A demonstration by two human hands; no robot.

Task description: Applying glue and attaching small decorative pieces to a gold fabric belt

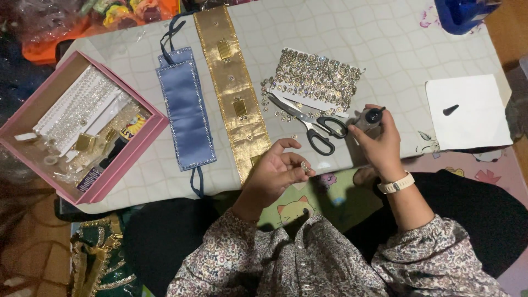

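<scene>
My left hand (275, 171) pinches a tiny silver sequin ornament (303, 165) between thumb and fingers, near the table's front edge. My right hand (379, 144), with a white watch on the wrist, grips a small dark-capped glue bottle (371, 117). A gold ribbon band (231, 88) with square studs runs down the table just left of my left hand. Black-handled scissors (311, 122) lie between my hands, below a card of silver sequin trim (316, 77).
A blue satin band (186, 107) with dark ties lies left of the gold one. A pink box (113, 170) of beads and trims sits at the far left. A white paper (467, 110) with a dark blot lies at the right. A blue container (459, 14) stands at the back right.
</scene>
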